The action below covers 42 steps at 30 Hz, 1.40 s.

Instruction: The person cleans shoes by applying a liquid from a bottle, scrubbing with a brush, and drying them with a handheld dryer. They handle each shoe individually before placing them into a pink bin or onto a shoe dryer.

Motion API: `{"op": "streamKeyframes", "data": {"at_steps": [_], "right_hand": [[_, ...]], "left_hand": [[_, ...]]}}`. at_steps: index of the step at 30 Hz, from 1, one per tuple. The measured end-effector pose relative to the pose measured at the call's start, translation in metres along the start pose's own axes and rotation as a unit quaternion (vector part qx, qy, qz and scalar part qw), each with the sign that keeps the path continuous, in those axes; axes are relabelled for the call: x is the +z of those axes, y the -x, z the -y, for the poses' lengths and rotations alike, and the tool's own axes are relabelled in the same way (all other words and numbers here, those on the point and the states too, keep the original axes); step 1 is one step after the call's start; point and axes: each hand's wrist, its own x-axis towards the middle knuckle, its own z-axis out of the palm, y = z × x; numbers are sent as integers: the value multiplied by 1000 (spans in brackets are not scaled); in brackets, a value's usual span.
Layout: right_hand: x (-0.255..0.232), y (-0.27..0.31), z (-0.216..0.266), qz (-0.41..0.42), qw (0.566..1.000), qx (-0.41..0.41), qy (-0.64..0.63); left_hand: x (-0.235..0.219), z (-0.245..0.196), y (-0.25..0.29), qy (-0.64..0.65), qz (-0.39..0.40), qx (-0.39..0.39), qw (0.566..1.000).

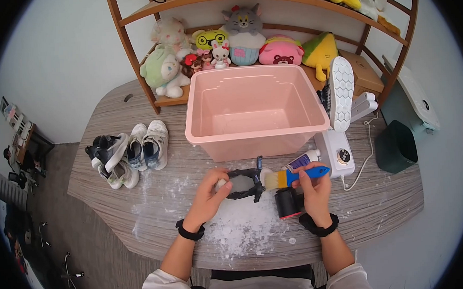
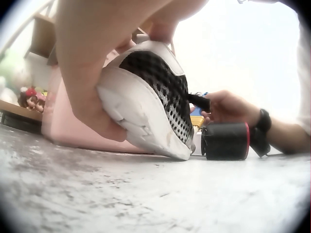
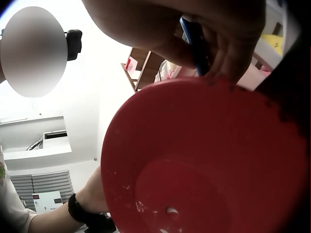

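Observation:
My left hand (image 1: pixel 210 192) grips one end of a black-and-white mesh sneaker (image 2: pixel 160 92) and holds it tilted close over the table, its white sole (image 2: pixel 133 109) facing outward in the left wrist view. My right hand (image 1: pixel 313 190) pinches the blue handle of a paintbrush (image 1: pixel 316 172). Its pale bristles (image 1: pixel 271 181) are right at the shoe's other end in the head view. Below the right hand lies a black cylinder (image 1: pixel 287 204) with a red end (image 3: pixel 194 131), which fills much of the right wrist view. White residue (image 1: pixel 241 225) covers the tabletop under the shoe.
A pink tub (image 1: pixel 257 143) stands behind the hands. Beside it are a purple-labelled bottle (image 1: pixel 304 160) and a white device (image 1: pixel 336 149) with a dial, a shoe (image 1: pixel 342 94) upright above it. More shoes (image 1: pixel 155 143) sit left. Plush toys (image 1: pixel 244 34) fill the shelf.

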Motion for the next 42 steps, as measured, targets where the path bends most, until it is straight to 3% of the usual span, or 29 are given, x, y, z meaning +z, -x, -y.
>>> {"op": "streamKeyframes", "data": {"at_steps": [4, 6, 10, 12, 16, 18, 21, 23, 26, 29, 42], "right_hand": [[-3, 1, 0, -6, 1000, -19, -7], [-2, 2, 2, -7, 999, -33, -34], [6, 5, 7, 17, 996, -58, -60], [6, 5, 5, 26, 996, -47, -66], [0, 3, 2, -9, 999, -31, -6], [-3, 1, 4, -21, 999, -35, 16], [-4, 2, 8, -24, 998, -44, -22], [-3, 2, 10, -10, 993, -93, -77], [4, 7, 13, 23, 989, -79, -122], [10, 11, 7, 48, 993, -35, -104], [10, 12, 7, 6, 998, -53, -27]], "left_hand": [[1, -7, 0, -62, 6, 44, 997], [11, -17, 3, -33, -70, 10, 997], [11, -14, 1, -36, -90, 39, 995], [2, -15, -1, -166, 20, 47, 985], [1, -18, -1, -150, 32, 52, 987], [0, -15, -3, -152, 50, 112, 981], [0, -17, -3, -149, 55, 141, 977], [5, -20, -1, -168, 37, 144, 974], [8, -19, 1, -200, 19, 169, 965], [10, -14, 1, -211, 19, 196, 957], [8, -14, 1, -180, 25, 202, 962]]}}
